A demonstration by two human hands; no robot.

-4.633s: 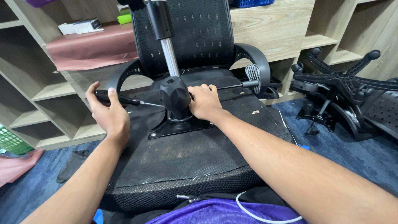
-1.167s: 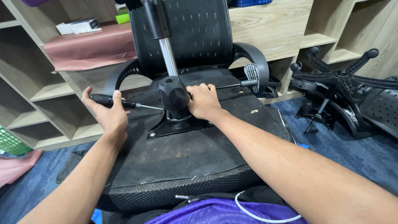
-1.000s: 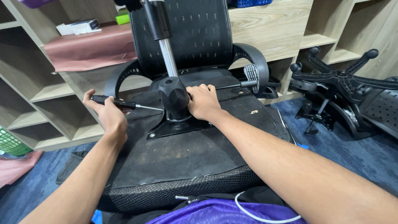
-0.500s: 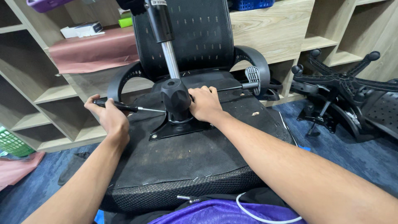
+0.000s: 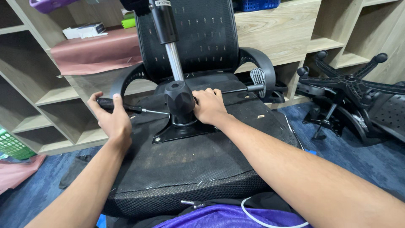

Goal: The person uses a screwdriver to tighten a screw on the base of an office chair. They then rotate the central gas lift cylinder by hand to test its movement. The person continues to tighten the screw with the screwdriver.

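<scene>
Head view showed an upturned office chair seat [image 5: 190,169] on blue carpet [image 5: 371,156] before wooden shelves [image 5: 55,97]. Left hand [image 5: 112,120] gripped a screwdriver [image 5: 126,107], lying level with its tip pointing right toward the mechanism hub [image 5: 179,99]. Right hand [image 5: 209,107] clasped that hub.

Shelving and clutter around the work.
Wooden shelves [image 5: 295,29] behind, holding pink paper [image 5: 93,52], white box [image 5: 82,30], blue basket [image 5: 255,4]. Black star base [image 5: 350,80] lying right on blue carpet [image 5: 371,156]; green basket [image 5: 12,143] far left.
</scene>
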